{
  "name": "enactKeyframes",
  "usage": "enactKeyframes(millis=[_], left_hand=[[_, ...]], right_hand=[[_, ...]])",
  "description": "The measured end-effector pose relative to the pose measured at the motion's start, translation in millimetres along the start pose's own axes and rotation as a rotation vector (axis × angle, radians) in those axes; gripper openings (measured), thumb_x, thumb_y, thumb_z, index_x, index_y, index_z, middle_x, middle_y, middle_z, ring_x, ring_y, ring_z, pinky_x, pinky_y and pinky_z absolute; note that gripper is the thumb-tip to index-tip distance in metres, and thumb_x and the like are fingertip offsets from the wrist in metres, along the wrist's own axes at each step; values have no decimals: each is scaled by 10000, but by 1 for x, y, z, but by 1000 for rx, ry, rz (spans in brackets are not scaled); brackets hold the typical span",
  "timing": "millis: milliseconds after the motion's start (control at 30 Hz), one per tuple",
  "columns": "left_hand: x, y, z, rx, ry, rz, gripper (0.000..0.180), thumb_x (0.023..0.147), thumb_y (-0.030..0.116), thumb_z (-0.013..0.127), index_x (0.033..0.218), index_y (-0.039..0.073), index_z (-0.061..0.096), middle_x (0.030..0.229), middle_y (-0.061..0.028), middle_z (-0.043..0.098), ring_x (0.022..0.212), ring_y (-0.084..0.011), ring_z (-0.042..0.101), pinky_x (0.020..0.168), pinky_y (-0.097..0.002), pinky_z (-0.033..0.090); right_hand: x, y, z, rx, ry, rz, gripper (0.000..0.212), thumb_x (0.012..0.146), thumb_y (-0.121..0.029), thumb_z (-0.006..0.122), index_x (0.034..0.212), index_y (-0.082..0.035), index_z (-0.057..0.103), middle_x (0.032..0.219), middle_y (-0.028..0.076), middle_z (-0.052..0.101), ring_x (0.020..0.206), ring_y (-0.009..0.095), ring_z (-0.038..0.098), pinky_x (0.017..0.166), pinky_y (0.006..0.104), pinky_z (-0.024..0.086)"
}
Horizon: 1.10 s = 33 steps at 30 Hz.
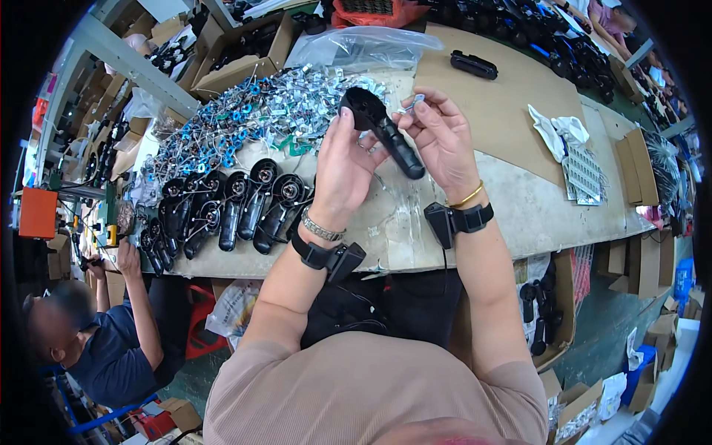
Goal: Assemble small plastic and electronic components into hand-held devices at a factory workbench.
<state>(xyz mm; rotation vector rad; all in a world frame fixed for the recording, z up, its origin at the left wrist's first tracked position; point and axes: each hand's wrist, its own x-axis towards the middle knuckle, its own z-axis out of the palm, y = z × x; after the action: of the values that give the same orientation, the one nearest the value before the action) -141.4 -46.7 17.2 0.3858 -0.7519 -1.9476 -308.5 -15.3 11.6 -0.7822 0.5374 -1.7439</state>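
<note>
Bright, even light from overhead floods the bench [519, 200], and shadows under the hands are soft and short. The clear bag [363, 46] at the far edge throws white glare, and the pile of metal parts [245, 119] sparkles with small highlights. The middle is sharp: the black part [382, 130] shows crisp edges. Out toward the rim the fisheye bends the shelf rail [126, 63] and bench edge into curves, and detail smears. A black vignette rings the frame, heaviest at the corners. The person [89, 341] at lower left sits in dimmer light, face blurred.
</note>
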Motion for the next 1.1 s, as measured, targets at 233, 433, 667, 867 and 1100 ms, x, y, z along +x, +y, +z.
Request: enactKeyframes(millis=[233, 433, 667, 867, 1100], left_hand=[[-1, 0, -4, 125, 25, -78, 468, 1101, 368, 415, 1288, -40, 545, 1166, -167, 678, 995, -300, 728, 828, -370, 622], [-3, -6, -3, 158, -27, -277, 465, 1098, 360, 421, 1283, -45, 551, 1129, -186, 688, 975, -308, 730, 863, -383, 622], [-4, -5, 9, -2, -60, -306, 419, 1073, 281, 486, 1313, -60, 529, 1169, -206, 670, 1013, -295, 721, 865, -385, 627], [-8, -9, 1, 250, -66, -127, 458, 944, -16, 558, 1391, -86, 484, 1259, -194, 637, 1099, -250, 684, 803, -328, 619], [-11, -14, -1, 928, -157, 249, 489, 891, -115, 561, 1377, -79, 521, 1253, -152, 640, 1085, -197, 668, 793, -294, 609]], right_hand=[[4, 5, -7, -71, 22, -135, 184, 991, -49, 628, 1172, -23, 619, 1149, 133, 681, 996, 202, 687, 962, 393, 555], [6, 7, -11, -82, 50, -103, 175, 979, -51, 653, 1149, -22, 621, 1127, 135, 698, 972, 196, 696, 893, 338, 575], [9, 12, -17, -308, 144, -124, 157, 985, -69, 656, 1131, -24, 622, 1077, 123, 719, 932, 183, 701, 822, 278, 585], [12, 3, -20, -107, 230, -192, 175, 970, -61, 673, 1134, -20, 628, 1035, 106, 721, 940, 161, 701, 836, 287, 584], [11, -2, -22, 10, 240, -159, 145, 989, -69, 645, 1126, -29, 623, 1065, 128, 701, 955, 166, 680, 827, 301, 577]])
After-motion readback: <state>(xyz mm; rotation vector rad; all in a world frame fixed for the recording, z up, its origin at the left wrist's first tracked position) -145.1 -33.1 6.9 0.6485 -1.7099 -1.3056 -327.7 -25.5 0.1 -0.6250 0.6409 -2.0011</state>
